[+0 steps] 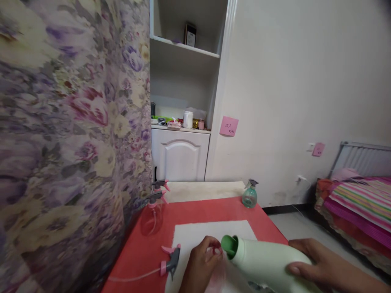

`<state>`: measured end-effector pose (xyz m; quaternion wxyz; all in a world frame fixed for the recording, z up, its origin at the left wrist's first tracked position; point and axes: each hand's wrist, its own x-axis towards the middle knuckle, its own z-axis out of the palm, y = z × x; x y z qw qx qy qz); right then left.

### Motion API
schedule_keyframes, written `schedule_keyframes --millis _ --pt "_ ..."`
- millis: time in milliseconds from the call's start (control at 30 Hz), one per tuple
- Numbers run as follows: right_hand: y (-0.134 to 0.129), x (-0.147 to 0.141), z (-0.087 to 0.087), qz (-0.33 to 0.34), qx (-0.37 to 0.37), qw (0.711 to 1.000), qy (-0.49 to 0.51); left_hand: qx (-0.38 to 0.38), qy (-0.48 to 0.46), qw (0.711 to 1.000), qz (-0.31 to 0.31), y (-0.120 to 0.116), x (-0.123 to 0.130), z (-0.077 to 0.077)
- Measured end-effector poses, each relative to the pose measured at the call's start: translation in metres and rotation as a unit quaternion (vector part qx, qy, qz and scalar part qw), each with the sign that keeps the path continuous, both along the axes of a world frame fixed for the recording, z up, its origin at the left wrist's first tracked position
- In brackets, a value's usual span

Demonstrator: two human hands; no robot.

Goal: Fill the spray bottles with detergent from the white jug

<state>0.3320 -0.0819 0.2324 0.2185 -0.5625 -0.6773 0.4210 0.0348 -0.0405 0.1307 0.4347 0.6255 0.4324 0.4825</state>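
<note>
My left hand (201,264) is closed around the neck of a clear pink bottle (216,274) near the front of the table. Tilted nearly level, a large pale green bottle (269,260) with a green spout has its mouth at the pink bottle's opening; my right hand (317,262) grips its rear part. Whether liquid flows cannot be seen. To the left lies a detached grey and pink spray head (171,262) with a thin tube. Two pink spray bottles, one in front (151,219), stand at the table's left edge, and a green spray bottle (249,196) stands at the back right.
A red table cover (198,211) has a white sheet (214,228) on it. Floral curtain (76,122) hangs at the left. Behind the table are a white cabinet (183,156) and shelves with small items. A bed (360,199) is at the right.
</note>
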Motion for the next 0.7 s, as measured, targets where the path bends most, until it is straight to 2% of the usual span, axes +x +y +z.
schedule_keyframes --millis 133,300,433,567,700 --pt "0.005 -0.004 0.007 -0.008 -0.001 1.0 0.001 -0.015 -0.032 0.999 0.004 0.002 0.0 -0.001" --pt "0.015 -0.001 0.006 -0.008 0.013 1.0 -0.012 0.003 -0.03 0.999 -0.011 0.004 0.0 -0.003" --pt "0.019 -0.003 0.012 0.051 0.02 0.996 -0.065 -0.003 -0.032 0.999 -0.01 0.005 0.0 -0.002" --pt "0.022 -0.01 0.024 0.135 0.023 0.988 -0.066 -0.008 -0.03 0.999 -0.008 0.007 0.0 -0.005" --pt "0.026 -0.013 0.031 0.155 0.029 0.983 -0.092 -0.015 -0.026 0.999 -0.012 0.009 -0.001 -0.01"
